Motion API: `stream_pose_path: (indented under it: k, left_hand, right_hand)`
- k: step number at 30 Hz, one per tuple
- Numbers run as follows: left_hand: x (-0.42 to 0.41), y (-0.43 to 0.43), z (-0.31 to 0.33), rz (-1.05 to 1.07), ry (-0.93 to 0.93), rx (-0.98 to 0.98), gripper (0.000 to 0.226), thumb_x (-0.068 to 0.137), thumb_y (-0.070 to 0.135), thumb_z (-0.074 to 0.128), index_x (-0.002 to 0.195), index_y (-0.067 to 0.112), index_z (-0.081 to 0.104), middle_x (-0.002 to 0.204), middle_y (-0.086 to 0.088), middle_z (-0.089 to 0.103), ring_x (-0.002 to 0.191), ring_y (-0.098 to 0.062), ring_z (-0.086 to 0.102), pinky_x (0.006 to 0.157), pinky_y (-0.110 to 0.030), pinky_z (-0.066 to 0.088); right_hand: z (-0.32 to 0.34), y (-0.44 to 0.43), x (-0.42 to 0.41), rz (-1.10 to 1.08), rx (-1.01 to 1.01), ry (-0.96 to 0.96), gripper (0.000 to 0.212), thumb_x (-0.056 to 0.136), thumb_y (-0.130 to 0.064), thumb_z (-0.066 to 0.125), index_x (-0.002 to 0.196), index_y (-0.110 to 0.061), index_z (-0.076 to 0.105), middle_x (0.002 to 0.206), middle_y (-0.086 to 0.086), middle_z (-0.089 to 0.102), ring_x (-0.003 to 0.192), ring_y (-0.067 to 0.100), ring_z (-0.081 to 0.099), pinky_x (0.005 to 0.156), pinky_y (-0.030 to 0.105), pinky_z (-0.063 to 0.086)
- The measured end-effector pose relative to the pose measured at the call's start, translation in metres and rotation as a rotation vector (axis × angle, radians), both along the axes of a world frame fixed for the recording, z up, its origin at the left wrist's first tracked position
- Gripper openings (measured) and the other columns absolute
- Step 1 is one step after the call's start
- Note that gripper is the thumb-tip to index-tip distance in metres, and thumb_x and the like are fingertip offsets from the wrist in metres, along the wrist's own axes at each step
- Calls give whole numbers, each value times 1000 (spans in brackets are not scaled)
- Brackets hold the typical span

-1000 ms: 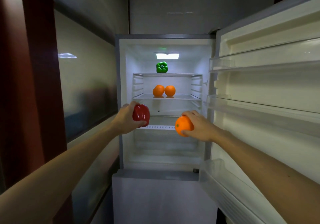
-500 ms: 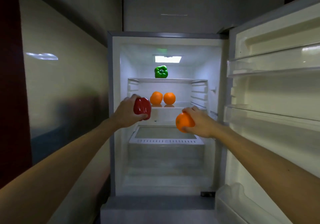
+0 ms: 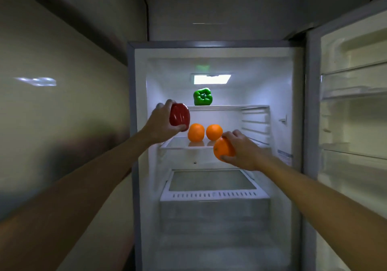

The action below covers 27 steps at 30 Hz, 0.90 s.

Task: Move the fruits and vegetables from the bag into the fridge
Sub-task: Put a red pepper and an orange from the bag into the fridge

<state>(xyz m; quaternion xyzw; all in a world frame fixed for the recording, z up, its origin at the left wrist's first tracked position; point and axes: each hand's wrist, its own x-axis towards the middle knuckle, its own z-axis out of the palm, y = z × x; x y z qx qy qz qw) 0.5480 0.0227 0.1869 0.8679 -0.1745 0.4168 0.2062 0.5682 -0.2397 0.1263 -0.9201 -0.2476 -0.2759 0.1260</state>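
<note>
Oranges block middle shelf; right side seemingly free.
</note>
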Motion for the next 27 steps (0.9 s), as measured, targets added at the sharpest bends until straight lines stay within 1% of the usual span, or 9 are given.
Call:
stream_pose_path:
  k: [5,8,10,12,16,21,27]
  left_hand:
    - [31,-8,23,1,-61,-13,85,69,36,83,137,13,37,130,-15,50,118,-28,49,91,-29,42]
    - [45,-12,33,23,-87,-34,85,73,39,80,142,14,36,133,-17,47,121,-29,47,99,-35,41]
    - [54,-14,39,39,-109,-52,85,75,40,77,144,15,34,133,-17,46,122,-29,46,101,-35,40]
    - [62,-15,43,53,-132,-65,84,77,41,76,145,15,33,133,-17,45,123,-28,46,102,-34,39]
    - [83,-15,51,87,-138,-105,83,79,42,74,145,14,33,132,-19,47,122,-29,48,102,-35,40]
    - [110,-12,55,113,-131,-155,81,80,41,72,145,12,33,136,-18,46,125,-30,46,103,-37,41]
    - [134,-13,65,127,-135,-213,80,80,41,73,143,13,34,138,-16,45,124,-28,47,98,-32,42]
  right_hand:
    - [3,11,29,-12,51,-53,75,81,-44,71,141,-19,33,132,11,43,115,30,50,91,41,48]
    - [10,19,47,4,72,-84,75,81,-42,72,142,-19,34,133,13,43,117,31,48,92,44,48]
    - [16,24,61,26,80,-83,76,81,-41,72,143,-19,34,134,13,43,117,32,48,94,46,49]
    - [21,29,74,34,86,-90,76,82,-40,72,144,-18,34,134,13,42,117,31,48,94,47,49]
    - [27,40,103,-17,125,-122,73,82,-41,70,143,-17,37,131,13,45,117,31,49,94,45,48]
    - [25,51,134,-17,161,-83,75,82,-43,70,142,-16,35,132,13,43,117,32,49,95,46,49]
    - [22,55,164,22,215,3,73,84,-43,68,143,-20,32,135,10,41,119,29,47,98,45,46]
